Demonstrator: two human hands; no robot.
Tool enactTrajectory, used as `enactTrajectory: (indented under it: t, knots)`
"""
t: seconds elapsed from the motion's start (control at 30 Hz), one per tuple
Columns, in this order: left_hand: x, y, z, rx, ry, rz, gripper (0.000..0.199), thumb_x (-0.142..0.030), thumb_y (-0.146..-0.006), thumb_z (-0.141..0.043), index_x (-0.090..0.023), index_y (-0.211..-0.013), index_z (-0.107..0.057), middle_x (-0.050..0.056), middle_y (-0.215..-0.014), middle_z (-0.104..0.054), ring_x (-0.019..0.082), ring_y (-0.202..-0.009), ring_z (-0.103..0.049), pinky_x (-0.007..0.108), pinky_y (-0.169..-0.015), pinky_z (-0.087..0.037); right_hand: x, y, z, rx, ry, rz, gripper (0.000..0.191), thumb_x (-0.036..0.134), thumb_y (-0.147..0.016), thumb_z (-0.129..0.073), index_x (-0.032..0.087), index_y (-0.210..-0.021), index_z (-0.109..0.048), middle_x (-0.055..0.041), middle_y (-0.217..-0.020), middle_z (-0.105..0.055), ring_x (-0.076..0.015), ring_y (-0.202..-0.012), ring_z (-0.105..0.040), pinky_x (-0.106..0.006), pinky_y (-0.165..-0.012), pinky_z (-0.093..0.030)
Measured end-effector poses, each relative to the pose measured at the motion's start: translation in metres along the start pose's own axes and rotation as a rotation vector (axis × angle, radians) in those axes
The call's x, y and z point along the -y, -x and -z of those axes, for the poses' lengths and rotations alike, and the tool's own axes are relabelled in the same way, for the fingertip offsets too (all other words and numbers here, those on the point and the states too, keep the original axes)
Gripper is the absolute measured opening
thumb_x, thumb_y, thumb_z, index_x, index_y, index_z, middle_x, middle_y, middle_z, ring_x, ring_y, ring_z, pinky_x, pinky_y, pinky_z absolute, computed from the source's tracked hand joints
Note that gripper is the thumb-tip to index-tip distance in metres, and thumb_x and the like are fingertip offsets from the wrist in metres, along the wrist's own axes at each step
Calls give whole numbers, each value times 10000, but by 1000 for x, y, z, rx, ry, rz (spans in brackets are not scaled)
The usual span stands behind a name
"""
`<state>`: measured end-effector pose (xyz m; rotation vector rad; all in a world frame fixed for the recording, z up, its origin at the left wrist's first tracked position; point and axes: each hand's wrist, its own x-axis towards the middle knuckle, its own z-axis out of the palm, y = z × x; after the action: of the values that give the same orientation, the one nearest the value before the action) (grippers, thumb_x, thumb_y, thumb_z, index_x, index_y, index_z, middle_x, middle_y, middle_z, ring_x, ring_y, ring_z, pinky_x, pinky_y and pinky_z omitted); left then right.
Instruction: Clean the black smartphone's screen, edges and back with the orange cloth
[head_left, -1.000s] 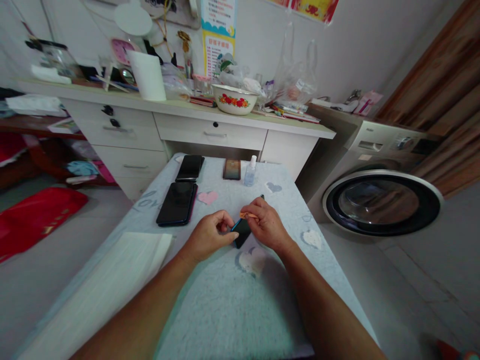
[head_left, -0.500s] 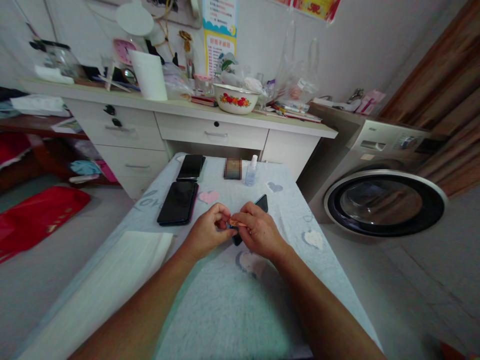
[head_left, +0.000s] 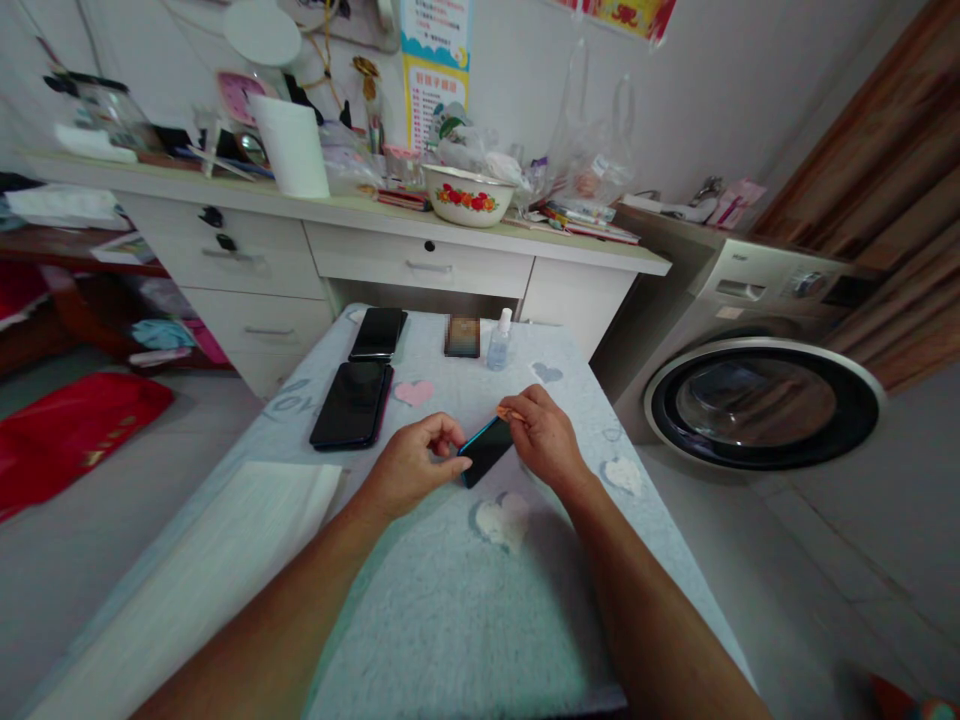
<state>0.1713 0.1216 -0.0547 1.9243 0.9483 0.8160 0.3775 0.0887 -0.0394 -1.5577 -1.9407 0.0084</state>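
A dark smartphone (head_left: 489, 452) with a blue edge is tilted between my two hands over the cloth-covered table. Its lower left end is gripped by my left hand (head_left: 424, 455), thumb on the near side and fingers curled behind. My right hand (head_left: 546, 430) pinches a small orange cloth (head_left: 510, 412) against the phone's upper right end; the fingers hide most of this cloth. Beyond the hands stands a clear spray bottle (head_left: 499, 342) with a white cap. Left of it lies a small dark square item (head_left: 462, 337), its surface blurred.
Two more black devices, a larger one (head_left: 351, 405) and another (head_left: 378, 333), lie at the table's left. A folded white cloth (head_left: 255, 520) covers the near left edge. A white desk (head_left: 420, 262) stands behind, and a washing machine (head_left: 765, 400) at the right.
My right hand has moved right and slightly up along the phone with the orange cloth, uncovering the phone's dark face. My left hand has stayed at the lower left end.
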Motion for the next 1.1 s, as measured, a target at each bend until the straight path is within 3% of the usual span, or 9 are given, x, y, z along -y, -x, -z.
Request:
enactTrajectory:
  t: [0.33,0.63,0.83,1.1]
  knots:
    - [1,-3,12,-18,-29,14,111,-244,-684,-654,-189,-770,-611,-37,-679,-555,124,-640,-506,244,-614,-384,-7,0,-2,-114,36,-105,252,161,-881,-439,231,-984,-659,-46,-875,-531,-169,-778,-542,-280,-730,-432]
    - [5,-4,13,48,32,95,189,-286,-645,-693,-179,-788,-631,-57,-611,-503,112,-579,-479,233,-562,-368,2,0,-5,-94,-44,-56,266,109,-828,-454,207,-956,-665,-55,-878,-509,-170,-781,-533,-294,-743,-449]
    - [4,-4,14,99,55,112,207,-312,-636,-703,-171,-768,-629,-59,-576,-504,109,-550,-467,227,-533,-352,10,1,-4,-91,-55,-29,180,299,-887,-520,211,-919,-674,-53,-850,-506,-178,-800,-534,-302,-745,-452]
    - [6,-4,13,122,74,102,204,-305,-655,-705,-164,-767,-609,-62,-579,-489,103,-545,-449,225,-527,-339,16,3,-12,-59,-108,22,205,220,-914,-467,213,-966,-665,-51,-887,-513,-155,-792,-535,-278,-741,-450]
